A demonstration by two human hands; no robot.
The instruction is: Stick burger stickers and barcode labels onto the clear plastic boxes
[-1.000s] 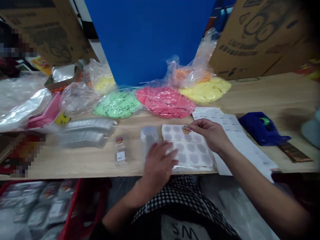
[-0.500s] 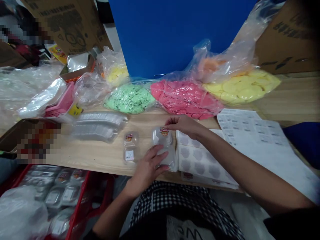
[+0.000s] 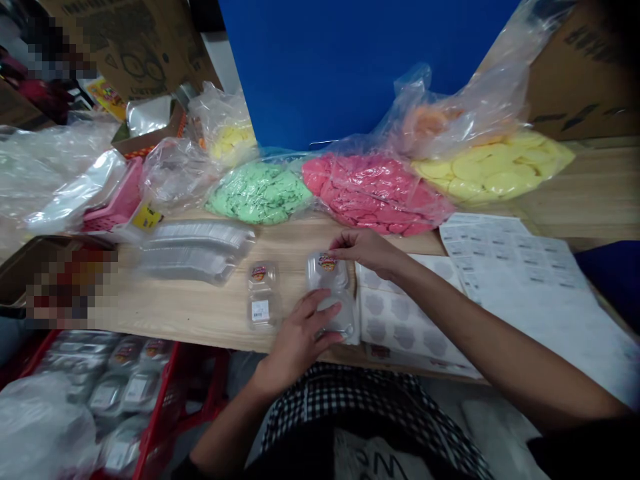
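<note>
From my seat I see the left grip point(image 3: 300, 333) set on the near half of a clear clamshell box point(image 3: 333, 297). Its fingers lie over the top and its thumb sits at the near edge, so it is clamped on the box and pins it to the table point(image 3: 200, 310). The right grip point(image 3: 367, 250) is at the far end of the same box, its thumb and forefinger pinched together on a round coloured sticker point(image 3: 327, 262) that lies on the lid. The box sits flat between the two grips, near the table's front edge.

Just left of the left grip lies a second small box point(image 3: 263, 293), with a like sticker and a white barcode label. Further left is a stack of empty clear boxes point(image 3: 195, 250). Under the right forearm, touching the held box, lies a sticker sheet point(image 3: 400, 320), mostly peeled bare. Beyond it to the right is a sheet of printed labels point(image 3: 505, 257).

Past the right grip are three plastic bags, a green bag point(image 3: 260, 193), a pink bag point(image 3: 375, 193) and a yellow bag point(image 3: 495, 170). Below the left grip, off the table, a red basket point(image 3: 165, 393) holds more small boxes.
</note>
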